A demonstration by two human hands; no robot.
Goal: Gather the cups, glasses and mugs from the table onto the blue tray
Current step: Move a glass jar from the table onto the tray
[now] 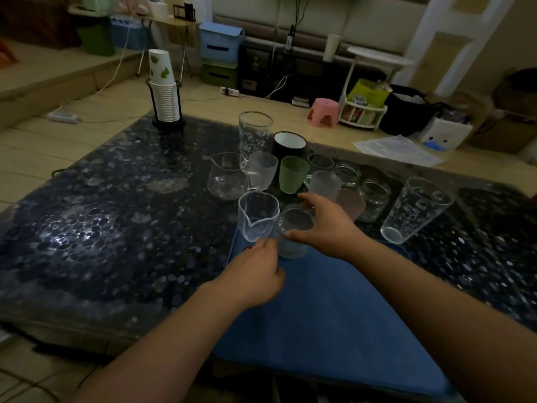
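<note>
The blue tray (334, 315) lies at the table's near edge. At its far left corner stands a clear spouted pitcher (257, 215), with my left hand (255, 274) gripping it low down from the near side. Right beside it a small clear jar (293, 232) rests on the tray, and my right hand (322, 225) is wrapped around it from the right. Behind the tray stand a glass pitcher (225, 175), a frosted mug (261, 170), a green cup (293, 174), a black mug (289, 145), a tall glass (255, 132), a pink cup (350, 203) and several jars.
A tall printed glass (415, 209) stands right of the tray. A stack of paper cups in a black holder (165, 97) sits at the table's far left corner. The dark patterned table (101, 228) stretches left. A pink stool (324, 112) and boxes stand on the floor beyond.
</note>
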